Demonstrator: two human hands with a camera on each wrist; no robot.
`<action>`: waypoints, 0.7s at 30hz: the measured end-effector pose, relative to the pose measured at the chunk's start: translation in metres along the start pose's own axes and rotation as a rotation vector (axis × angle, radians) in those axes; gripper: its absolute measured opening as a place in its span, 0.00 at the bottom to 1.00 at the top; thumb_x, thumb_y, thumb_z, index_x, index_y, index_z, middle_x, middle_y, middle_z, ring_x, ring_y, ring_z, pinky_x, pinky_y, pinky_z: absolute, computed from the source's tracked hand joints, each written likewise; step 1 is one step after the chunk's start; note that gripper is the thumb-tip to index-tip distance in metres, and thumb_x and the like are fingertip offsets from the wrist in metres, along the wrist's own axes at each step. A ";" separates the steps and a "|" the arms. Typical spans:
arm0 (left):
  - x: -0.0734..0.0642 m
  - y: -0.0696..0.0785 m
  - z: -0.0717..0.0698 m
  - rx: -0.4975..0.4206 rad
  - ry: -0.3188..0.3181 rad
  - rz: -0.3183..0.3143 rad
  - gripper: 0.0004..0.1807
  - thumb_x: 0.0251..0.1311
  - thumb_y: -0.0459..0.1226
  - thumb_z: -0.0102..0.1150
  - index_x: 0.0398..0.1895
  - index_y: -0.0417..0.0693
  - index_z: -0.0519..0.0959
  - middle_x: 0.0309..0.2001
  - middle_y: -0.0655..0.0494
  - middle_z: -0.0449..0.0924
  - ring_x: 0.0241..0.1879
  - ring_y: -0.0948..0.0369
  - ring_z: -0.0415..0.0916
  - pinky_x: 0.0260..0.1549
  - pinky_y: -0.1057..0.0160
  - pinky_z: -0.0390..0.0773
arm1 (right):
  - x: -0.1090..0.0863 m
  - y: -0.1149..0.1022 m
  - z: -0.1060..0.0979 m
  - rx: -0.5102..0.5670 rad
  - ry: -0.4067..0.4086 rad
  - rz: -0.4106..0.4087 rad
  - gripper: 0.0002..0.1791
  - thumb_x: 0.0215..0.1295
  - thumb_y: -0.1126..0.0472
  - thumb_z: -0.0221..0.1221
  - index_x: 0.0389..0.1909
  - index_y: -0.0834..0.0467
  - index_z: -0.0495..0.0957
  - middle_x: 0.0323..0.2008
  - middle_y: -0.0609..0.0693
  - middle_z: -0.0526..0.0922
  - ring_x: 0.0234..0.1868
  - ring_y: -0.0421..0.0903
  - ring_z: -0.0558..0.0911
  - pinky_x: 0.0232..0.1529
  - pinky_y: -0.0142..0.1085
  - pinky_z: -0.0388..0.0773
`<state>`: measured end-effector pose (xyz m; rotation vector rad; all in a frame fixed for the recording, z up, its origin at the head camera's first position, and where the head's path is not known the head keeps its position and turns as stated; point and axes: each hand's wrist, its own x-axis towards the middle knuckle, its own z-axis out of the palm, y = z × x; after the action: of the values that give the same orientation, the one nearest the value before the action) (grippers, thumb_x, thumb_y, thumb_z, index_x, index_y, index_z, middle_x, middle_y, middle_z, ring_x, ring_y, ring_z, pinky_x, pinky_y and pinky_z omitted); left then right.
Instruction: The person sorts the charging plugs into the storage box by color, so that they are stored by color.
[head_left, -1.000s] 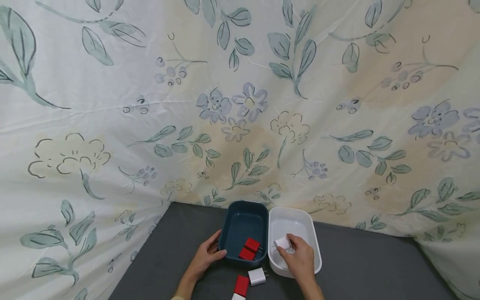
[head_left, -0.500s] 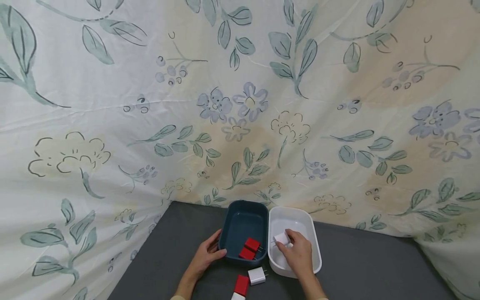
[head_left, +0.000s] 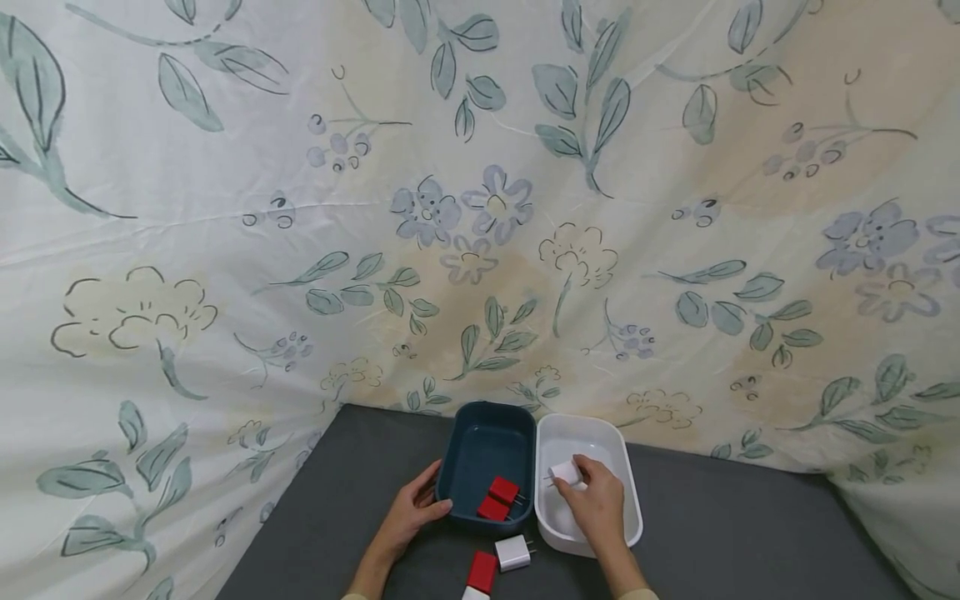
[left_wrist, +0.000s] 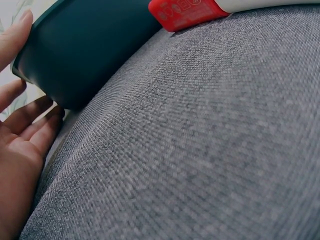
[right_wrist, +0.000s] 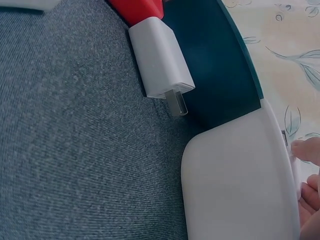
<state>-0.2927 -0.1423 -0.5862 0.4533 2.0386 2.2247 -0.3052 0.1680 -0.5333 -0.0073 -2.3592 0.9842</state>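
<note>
My right hand [head_left: 600, 502] pinches a white charger plug [head_left: 566, 473] between thumb and fingers, over the inside of a white box [head_left: 551, 533]. Its metal prongs point left. At the near left corner of a dark blue box [head_left: 459, 518], my left hand [head_left: 408, 510] grips the wall, thumb by the front rim and fingers along the side. Two red charger plugs [head_left: 493, 508] lie inside that box. On the table before the boxes is another white charger plug [right_wrist: 162, 57], prongs to the right. Beside it lies a red charger plug [head_left: 482, 572].
The two boxes stand side by side on a dark grey cloth-covered table [head_left: 720, 517]. A further white piece [head_left: 476, 593] shows at the bottom edge, partly cut off. Patterned fabric [head_left: 480, 208] with leaves and flowers hangs behind and at the left.
The right hand has shifted slightly up and left, still pinching the white charger plug over the white box. The left hand stays on the dark blue box.
</note>
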 end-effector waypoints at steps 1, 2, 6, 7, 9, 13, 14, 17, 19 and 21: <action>0.000 0.000 0.000 -0.004 0.002 -0.003 0.36 0.59 0.31 0.56 0.70 0.46 0.54 0.69 0.41 0.53 0.65 0.46 0.58 0.53 0.71 0.69 | 0.000 0.000 0.000 0.003 0.005 0.004 0.26 0.35 0.58 0.74 0.40 0.62 0.82 0.36 0.57 0.84 0.36 0.50 0.84 0.38 0.42 0.79; 0.000 0.000 -0.001 -0.004 -0.002 0.006 0.36 0.60 0.31 0.55 0.70 0.45 0.53 0.69 0.40 0.53 0.65 0.46 0.58 0.53 0.71 0.70 | 0.000 0.000 0.001 0.000 0.010 0.002 0.26 0.35 0.58 0.74 0.40 0.62 0.81 0.36 0.57 0.84 0.35 0.49 0.84 0.38 0.42 0.79; 0.000 -0.002 -0.001 -0.011 -0.008 0.012 0.36 0.60 0.31 0.55 0.70 0.43 0.52 0.69 0.39 0.52 0.65 0.44 0.57 0.54 0.70 0.70 | 0.001 0.000 0.001 0.006 0.008 0.034 0.27 0.36 0.58 0.74 0.42 0.62 0.80 0.38 0.57 0.83 0.37 0.50 0.84 0.39 0.43 0.79; 0.000 -0.002 -0.001 -0.015 -0.008 0.009 0.36 0.60 0.31 0.55 0.70 0.43 0.52 0.69 0.39 0.52 0.65 0.44 0.57 0.54 0.69 0.70 | 0.001 0.001 0.001 0.004 0.006 0.044 0.27 0.37 0.58 0.73 0.43 0.62 0.80 0.39 0.57 0.83 0.38 0.51 0.84 0.40 0.43 0.79; -0.001 -0.003 -0.001 -0.023 -0.001 -0.005 0.37 0.59 0.31 0.56 0.70 0.44 0.53 0.69 0.39 0.52 0.66 0.45 0.57 0.55 0.69 0.69 | 0.000 0.002 0.000 0.013 -0.001 0.068 0.27 0.39 0.58 0.73 0.44 0.61 0.79 0.40 0.57 0.82 0.40 0.53 0.83 0.41 0.44 0.79; -0.001 -0.004 0.000 -0.026 0.014 -0.027 0.37 0.58 0.31 0.57 0.70 0.45 0.54 0.69 0.42 0.54 0.66 0.47 0.58 0.56 0.68 0.69 | -0.001 0.003 -0.002 0.018 -0.015 0.071 0.27 0.41 0.58 0.72 0.45 0.61 0.79 0.42 0.58 0.82 0.41 0.54 0.83 0.43 0.45 0.78; -0.001 -0.004 0.000 -0.023 0.016 -0.028 0.37 0.58 0.31 0.57 0.70 0.46 0.54 0.69 0.42 0.54 0.66 0.47 0.58 0.56 0.68 0.69 | -0.002 0.003 -0.003 0.022 -0.017 0.068 0.26 0.42 0.58 0.71 0.46 0.62 0.79 0.42 0.58 0.82 0.41 0.55 0.83 0.43 0.45 0.78; 0.001 -0.003 0.000 -0.008 0.022 -0.031 0.37 0.58 0.32 0.58 0.70 0.47 0.54 0.69 0.43 0.54 0.65 0.48 0.59 0.57 0.66 0.68 | -0.002 0.002 -0.003 0.024 -0.016 0.052 0.26 0.42 0.58 0.71 0.46 0.61 0.79 0.41 0.58 0.82 0.41 0.54 0.83 0.42 0.44 0.78; 0.001 -0.002 0.000 0.002 0.023 -0.028 0.37 0.58 0.32 0.57 0.70 0.46 0.54 0.69 0.42 0.54 0.65 0.47 0.58 0.58 0.65 0.67 | -0.002 0.001 -0.003 0.024 -0.016 0.049 0.25 0.43 0.59 0.71 0.45 0.61 0.79 0.41 0.58 0.82 0.40 0.54 0.83 0.42 0.44 0.78; 0.002 -0.001 -0.001 0.010 0.024 -0.024 0.37 0.58 0.32 0.57 0.70 0.46 0.54 0.69 0.41 0.54 0.65 0.47 0.59 0.58 0.65 0.68 | -0.002 0.000 -0.003 0.025 -0.016 0.049 0.25 0.43 0.59 0.71 0.45 0.61 0.79 0.41 0.58 0.82 0.40 0.54 0.83 0.42 0.44 0.79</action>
<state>-0.2946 -0.1426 -0.5874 0.4019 2.0564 2.2184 -0.3022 0.1694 -0.5323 -0.0483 -2.3711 1.0406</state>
